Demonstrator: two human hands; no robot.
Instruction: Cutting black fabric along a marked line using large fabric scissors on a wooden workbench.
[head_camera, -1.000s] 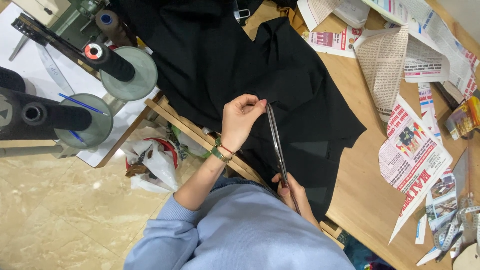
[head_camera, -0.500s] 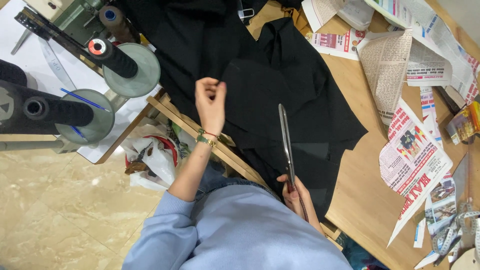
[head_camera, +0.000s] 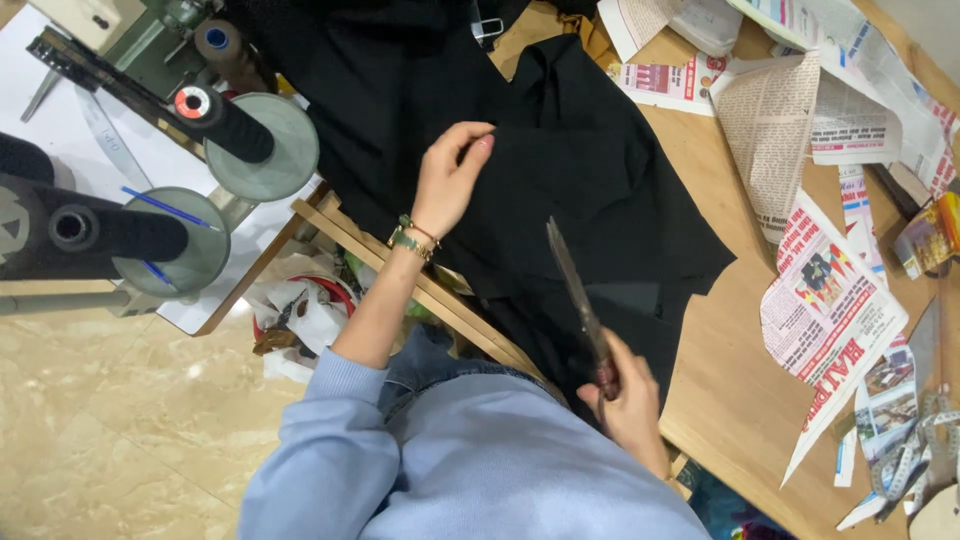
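Two hands, right hand half-hidden, scissors, black cloth

One head-worn camera looks steeply down, close over the wooden table.

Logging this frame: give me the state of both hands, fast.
Left hand: fingers pinched on the black fabric.
Right hand: closed around the scissors, blades shut, pointing away.

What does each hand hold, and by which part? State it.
Right hand holds the scissors by the handles. Left hand pinches the black cloth at a fold.
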